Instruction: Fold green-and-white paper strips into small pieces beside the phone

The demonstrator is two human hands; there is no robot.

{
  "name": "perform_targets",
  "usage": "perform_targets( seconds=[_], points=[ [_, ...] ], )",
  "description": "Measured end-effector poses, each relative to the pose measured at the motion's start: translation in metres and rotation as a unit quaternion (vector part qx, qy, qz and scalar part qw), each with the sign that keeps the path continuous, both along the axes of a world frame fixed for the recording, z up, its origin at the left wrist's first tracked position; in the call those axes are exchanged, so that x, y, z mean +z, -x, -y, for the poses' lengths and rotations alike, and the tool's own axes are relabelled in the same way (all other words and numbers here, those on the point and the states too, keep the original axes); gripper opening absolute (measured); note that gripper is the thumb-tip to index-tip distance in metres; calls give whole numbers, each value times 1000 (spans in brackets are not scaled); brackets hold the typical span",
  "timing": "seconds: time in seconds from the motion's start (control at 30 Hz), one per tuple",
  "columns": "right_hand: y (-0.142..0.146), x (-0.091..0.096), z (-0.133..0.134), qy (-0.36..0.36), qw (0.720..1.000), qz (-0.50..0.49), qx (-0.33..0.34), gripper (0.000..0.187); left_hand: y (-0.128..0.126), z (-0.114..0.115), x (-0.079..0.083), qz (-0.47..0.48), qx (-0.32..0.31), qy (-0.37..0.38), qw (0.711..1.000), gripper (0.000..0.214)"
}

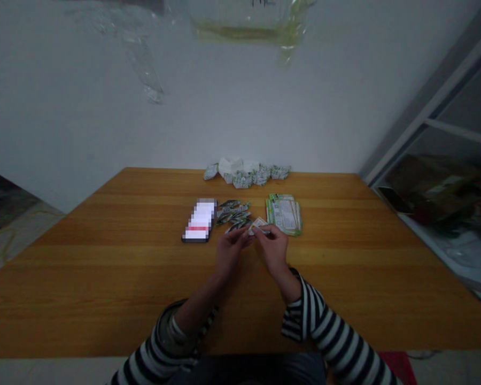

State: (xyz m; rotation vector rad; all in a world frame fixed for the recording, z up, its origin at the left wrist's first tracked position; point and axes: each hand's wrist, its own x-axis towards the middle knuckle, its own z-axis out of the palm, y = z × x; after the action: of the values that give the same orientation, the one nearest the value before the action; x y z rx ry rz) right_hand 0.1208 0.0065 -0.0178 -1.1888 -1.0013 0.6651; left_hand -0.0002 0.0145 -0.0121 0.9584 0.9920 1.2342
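Black and white striped sleeves (316,315) reach in over the near edge of the wooden table (104,267). The left hand (229,254) and right hand (273,248) are close together, and both hold a small folded paper packet (258,224) in their fingers. The table goes on far to both sides of them. Just right of the phone (199,220) lies a bunch of folded packets (232,215). Farther right of the phone sits a stack of green and white printed paper (284,214). Beyond the phone, a crumpled paper pile (246,174) sits at the far table edge by the white wall (240,107).
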Motion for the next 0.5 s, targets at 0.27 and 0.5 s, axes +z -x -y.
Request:
perform_targets(
  seconds=[0.27, 0.5],
  points=[
    [2, 1, 2, -7, 1000, 9, 5, 21, -1, 1, 2, 17, 13, 8, 1000, 44],
    [4, 6, 6, -14, 1000, 19, 2, 19, -2, 5, 2, 11, 32, 10, 999, 43]
  ],
)
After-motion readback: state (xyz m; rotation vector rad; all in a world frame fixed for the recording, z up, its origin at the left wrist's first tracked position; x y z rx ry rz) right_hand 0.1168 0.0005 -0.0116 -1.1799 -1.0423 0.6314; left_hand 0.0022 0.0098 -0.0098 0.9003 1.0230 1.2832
